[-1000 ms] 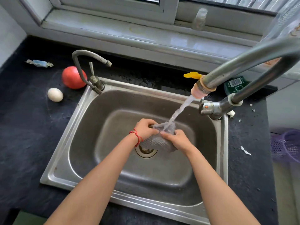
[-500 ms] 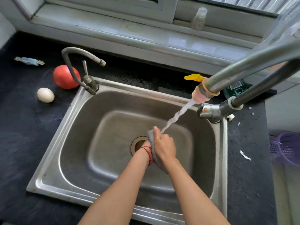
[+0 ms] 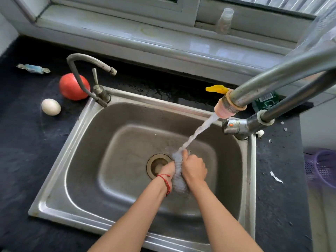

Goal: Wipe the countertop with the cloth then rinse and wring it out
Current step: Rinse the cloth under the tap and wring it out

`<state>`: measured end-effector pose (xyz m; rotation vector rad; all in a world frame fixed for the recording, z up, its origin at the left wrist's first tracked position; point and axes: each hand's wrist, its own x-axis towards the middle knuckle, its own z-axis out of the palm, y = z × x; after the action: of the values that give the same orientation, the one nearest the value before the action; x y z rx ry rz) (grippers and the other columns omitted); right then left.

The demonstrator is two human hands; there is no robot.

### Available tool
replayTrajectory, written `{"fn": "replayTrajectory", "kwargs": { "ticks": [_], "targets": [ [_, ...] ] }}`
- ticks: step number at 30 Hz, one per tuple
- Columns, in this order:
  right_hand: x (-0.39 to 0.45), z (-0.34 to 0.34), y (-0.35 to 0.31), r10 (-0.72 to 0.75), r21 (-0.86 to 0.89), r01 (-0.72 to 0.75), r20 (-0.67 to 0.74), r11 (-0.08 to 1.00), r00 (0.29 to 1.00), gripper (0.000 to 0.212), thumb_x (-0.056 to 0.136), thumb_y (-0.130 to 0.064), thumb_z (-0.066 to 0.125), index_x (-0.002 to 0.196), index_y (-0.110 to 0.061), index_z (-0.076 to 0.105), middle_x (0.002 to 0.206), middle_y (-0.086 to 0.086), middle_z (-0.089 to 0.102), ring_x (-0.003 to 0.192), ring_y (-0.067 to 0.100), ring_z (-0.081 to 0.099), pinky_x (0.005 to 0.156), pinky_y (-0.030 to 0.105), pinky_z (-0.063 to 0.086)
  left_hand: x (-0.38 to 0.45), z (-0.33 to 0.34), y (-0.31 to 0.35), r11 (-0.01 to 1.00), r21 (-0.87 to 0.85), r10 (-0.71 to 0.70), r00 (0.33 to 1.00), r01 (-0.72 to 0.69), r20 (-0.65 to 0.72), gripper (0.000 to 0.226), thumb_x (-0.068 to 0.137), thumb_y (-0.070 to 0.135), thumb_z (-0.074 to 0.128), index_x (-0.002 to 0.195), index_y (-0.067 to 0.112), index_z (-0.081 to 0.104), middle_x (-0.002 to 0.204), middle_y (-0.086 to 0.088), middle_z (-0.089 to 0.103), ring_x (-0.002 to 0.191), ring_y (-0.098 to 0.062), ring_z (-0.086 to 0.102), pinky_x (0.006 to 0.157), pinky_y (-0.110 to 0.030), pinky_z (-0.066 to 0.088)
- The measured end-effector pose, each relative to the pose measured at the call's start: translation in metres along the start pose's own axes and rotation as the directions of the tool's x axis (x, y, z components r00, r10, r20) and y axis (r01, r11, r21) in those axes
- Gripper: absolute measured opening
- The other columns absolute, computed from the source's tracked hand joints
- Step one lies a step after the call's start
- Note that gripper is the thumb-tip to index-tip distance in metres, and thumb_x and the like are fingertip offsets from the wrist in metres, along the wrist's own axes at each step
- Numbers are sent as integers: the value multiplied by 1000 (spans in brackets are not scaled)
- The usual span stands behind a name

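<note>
Your left hand (image 3: 168,170) and right hand (image 3: 193,169) squeeze the cloth (image 3: 179,171) between them under the stream (image 3: 198,130), rinsing it over the sink (image 3: 87,160).

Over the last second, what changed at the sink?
The hands went from side by side on the bunched cloth to palms pressed together with it between them: left hand, right hand. Both kept hold. The water is running onto the cloth as before; tomato and egg are unmoved.
</note>
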<state>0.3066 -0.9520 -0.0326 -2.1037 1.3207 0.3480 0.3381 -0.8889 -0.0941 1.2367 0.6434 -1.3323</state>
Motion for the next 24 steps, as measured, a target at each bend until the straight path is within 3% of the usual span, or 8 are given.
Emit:
{"fn": "replayTrajectory", "kwargs": {
  "ticks": [3, 6, 8, 11, 15, 18, 20, 24],
  "targets": [
    [6, 6, 4, 147, 253, -148, 24, 956, 989, 64, 92, -52, 32, 100, 3, 64, 110, 27, 63, 104, 41, 58, 87, 41, 45, 10, -16, -3, 991, -82, 94, 988, -105, -126, 57, 49, 46, 74, 87, 4, 70, 106, -16, 68, 99, -29, 64, 97, -45, 49],
    [13, 1, 9, 152, 540, -196, 125, 819, 980, 54, 90, -45, 46, 93, 6, 65, 102, 24, 67, 101, 36, 61, 88, 38, 49, -3, -28, 4, 986, 9, 160, 920, -168, -359, 59, 78, 42, 62, 107, -8, 60, 121, -23, 60, 112, -35, 58, 101, -49, 44],
    [15, -8, 7, 56, 638, -171, 196, 751, 979, 40, 90, -34, 52, 96, 4, 65, 94, 15, 66, 95, 27, 63, 76, 22, 51, -8, -31, 9, 995, 37, 99, 929, -92, -357, 70, 78, 56, 54, 119, -1, 53, 129, -15, 55, 117, -34, 54, 100, -46, 43],
    [3, -12, -4, -25, 671, -155, 251, 725, 968, 25, 91, -23, 50, 91, -4, 66, 84, 10, 66, 81, 19, 62, 58, 12, 46, -6, -24, 19, 1000, 28, 16, 975, -10, -222, 114, 35, 87, 58, 120, 11, 57, 126, -6, 59, 117, -28, 55, 104, -43, 40],
    [-1, -8, -8, -131, 609, -121, 352, 784, 927, 43, 89, -35, 35, 79, -12, 70, 89, 9, 71, 89, 23, 65, 83, 34, 51, -30, -1, 31, 992, -93, 100, 986, -88, 135, 36, 81, 48, 58, 86, 14, 69, 78, -8, 72, 77, -22, 68, 82, -36, 52],
    [5, -4, -3, -139, 414, 70, 140, 908, 980, 49, 76, -47, 45, 81, -5, 69, 94, 18, 69, 99, 35, 59, 89, 45, 46, -28, 0, 33, 973, -70, 223, 975, -221, 17, 25, 78, 26, 68, 92, 4, 66, 88, -14, 66, 77, -24, 62, 81, -35, 50],
    [8, -3, 4, -124, 493, 92, 33, 865, 992, 38, 76, -41, 62, 92, -7, 64, 101, 14, 64, 104, 30, 56, 90, 39, 45, -27, 1, 36, 947, 27, 320, 940, -319, -116, 25, 82, 15, 64, 100, -2, 63, 90, -14, 64, 77, -23, 61, 79, -34, 50],
    [12, 2, 13, -58, 710, -295, 427, 639, 903, 66, 74, -47, 67, 120, -2, 53, 116, 12, 64, 102, 22, 63, 90, 34, 51, -37, 2, 38, 925, 17, 379, 926, -379, 2, 14, 82, 12, 62, 91, 3, 69, 79, -8, 71, 74, -21, 66, 87, -38, 52]
  ]
}}
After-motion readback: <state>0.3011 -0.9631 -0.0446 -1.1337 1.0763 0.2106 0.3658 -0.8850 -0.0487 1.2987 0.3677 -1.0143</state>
